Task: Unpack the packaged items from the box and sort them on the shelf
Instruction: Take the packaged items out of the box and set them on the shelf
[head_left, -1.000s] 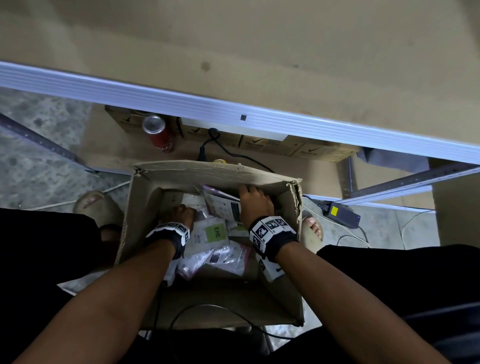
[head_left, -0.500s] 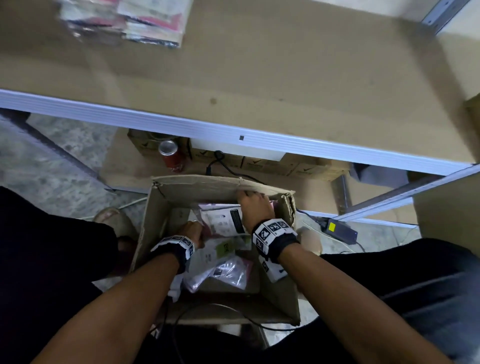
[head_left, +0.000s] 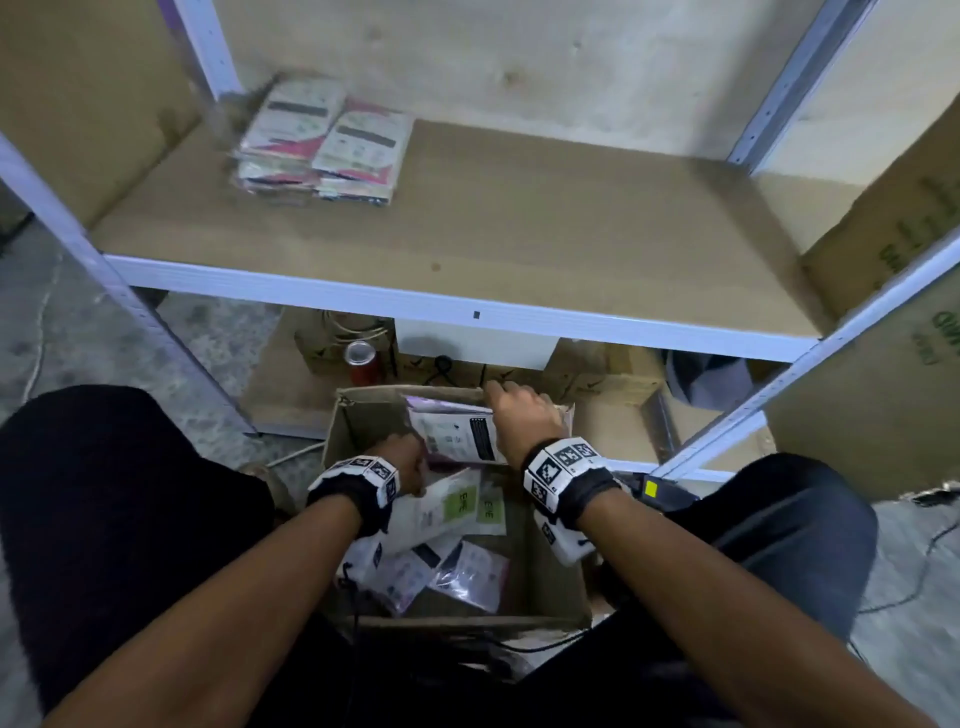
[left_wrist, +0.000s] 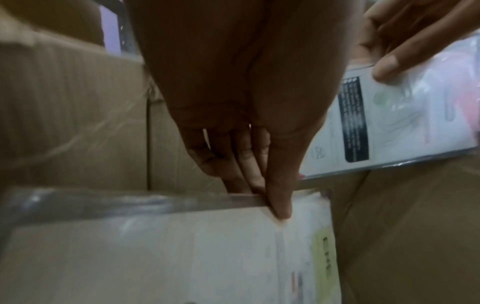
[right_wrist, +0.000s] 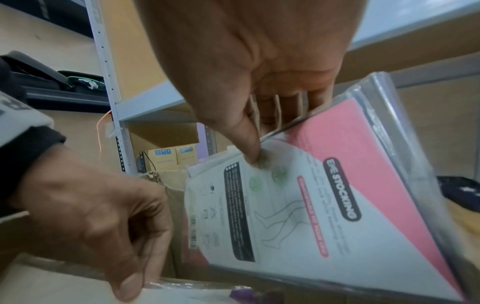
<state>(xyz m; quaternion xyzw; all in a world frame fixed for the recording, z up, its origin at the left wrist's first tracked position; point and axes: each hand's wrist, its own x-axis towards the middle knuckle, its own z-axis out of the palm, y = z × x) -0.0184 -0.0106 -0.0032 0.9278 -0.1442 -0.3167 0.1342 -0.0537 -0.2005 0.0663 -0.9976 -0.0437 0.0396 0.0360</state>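
An open cardboard box (head_left: 556, 582) sits on the floor between my legs, with several plastic-wrapped packets inside. My right hand (head_left: 519, 415) grips a stack of pink-and-white stocking packets (right_wrist: 324, 205), thumb on the front, fingers behind; it is raised at the box's far right corner. My left hand (head_left: 402, 460) pinches the top edge of a white packet with a green label (left_wrist: 182, 246), thumb (left_wrist: 279, 197) on its face, at the box's left side. Two piles of similar pink-and-white packets (head_left: 322, 143) lie at the back left of the wooden shelf (head_left: 519, 223).
The shelf's white metal front rail (head_left: 467, 306) runs just above and beyond the box. A red can (head_left: 362, 361), cables and small cartons stand underneath it. A large cardboard carton (head_left: 893, 249) leans at the right, past the frame post. A black power adapter (head_left: 660, 491) lies beside my right knee.
My right hand has lifted the stocking packets up from the box's contents. My left hand has closed on the white packet's edge. My head has tilted up, bringing the shelf and its piles into view.
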